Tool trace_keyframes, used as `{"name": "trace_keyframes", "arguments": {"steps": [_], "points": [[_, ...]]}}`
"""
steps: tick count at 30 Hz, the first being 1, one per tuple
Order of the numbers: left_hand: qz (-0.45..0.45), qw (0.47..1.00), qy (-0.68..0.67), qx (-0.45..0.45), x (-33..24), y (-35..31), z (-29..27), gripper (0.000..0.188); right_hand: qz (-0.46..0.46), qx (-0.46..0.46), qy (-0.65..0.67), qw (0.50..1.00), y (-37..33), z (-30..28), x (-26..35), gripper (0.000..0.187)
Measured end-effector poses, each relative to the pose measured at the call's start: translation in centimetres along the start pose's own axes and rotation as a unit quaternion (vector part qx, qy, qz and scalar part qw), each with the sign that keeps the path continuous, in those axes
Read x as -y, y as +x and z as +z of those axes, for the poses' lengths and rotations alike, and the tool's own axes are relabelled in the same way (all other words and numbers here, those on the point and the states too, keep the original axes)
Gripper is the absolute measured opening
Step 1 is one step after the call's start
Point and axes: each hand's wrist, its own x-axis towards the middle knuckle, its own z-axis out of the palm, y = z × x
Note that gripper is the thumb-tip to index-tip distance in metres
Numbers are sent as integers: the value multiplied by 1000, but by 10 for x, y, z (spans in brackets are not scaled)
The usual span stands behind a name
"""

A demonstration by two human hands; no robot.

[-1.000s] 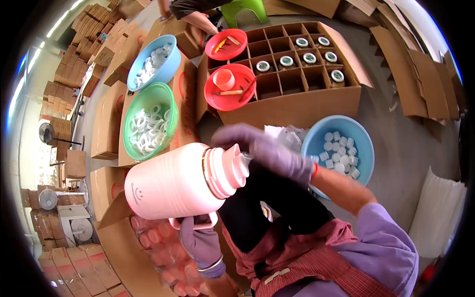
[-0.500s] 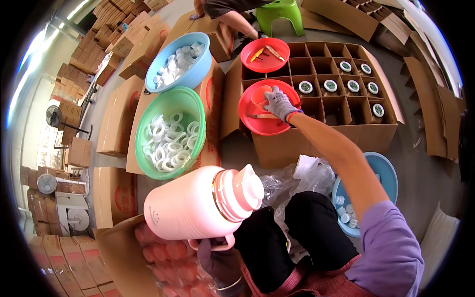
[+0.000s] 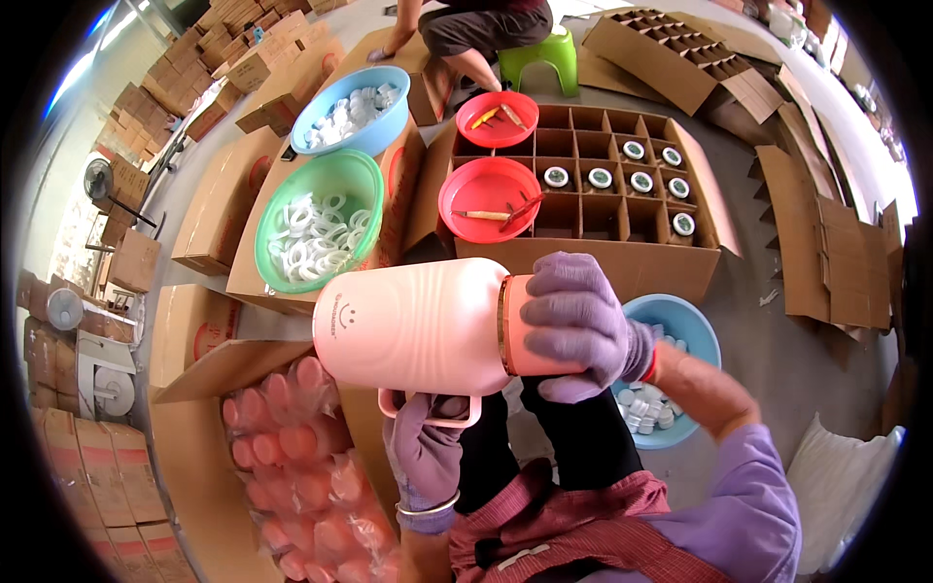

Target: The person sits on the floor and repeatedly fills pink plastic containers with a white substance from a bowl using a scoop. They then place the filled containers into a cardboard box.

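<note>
A large pink vacuum jug (image 3: 418,325) lies nearly level above my lap, its base to the left. My gloved left hand (image 3: 428,452) is closed around its side handle from below. Over the jug's top end sits a pink cup lid (image 3: 518,311), with my gloved right hand (image 3: 583,325) wrapped round it; the spout is hidden beneath. Ahead, the nearer red bowl (image 3: 471,180) holds a knife-like tool with a pale handle and a red tool. Another red bowl (image 3: 496,138) with small tools stands behind it.
A divided carton (image 3: 622,262) with several jugs stands ahead. A green basin (image 3: 267,243) of white rings and blue basins (image 3: 374,141) (image 3: 685,423) of white parts flank me. Bagged pink cups (image 3: 301,442) fill an open carton at lower left. Another person sits on a green stool (image 3: 554,58).
My right hand has come from the red bowl with the pink cup, which now covers the jug's spout. The jug has swung right and levelled in my left hand.
</note>
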Motion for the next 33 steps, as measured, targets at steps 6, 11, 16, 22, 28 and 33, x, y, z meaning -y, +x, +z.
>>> {"name": "trace_keyframes", "arguments": {"steps": [6,11,16,22,28,33], "points": [[153,979,136,-26,-10,-25,29,29,403,-190,241,862,-6,6,52,35],[240,945,223,-5,-20,-27,-10,35,566,-212,436,666,20,17,76,62],[56,997,22,40,-29,-33,-9,41,203,-52,14,978,-12,16,64,81],[-77,988,-70,115,-31,-30,-32,36,-246,170,-111,948,6,-21,33,35],[374,780,500,36,16,-33,-40,27,389,-50,218,893,18,-6,55,77],[457,704,542,-27,4,-27,-33,38,653,-2,501,568,1,14,29,72]]}}
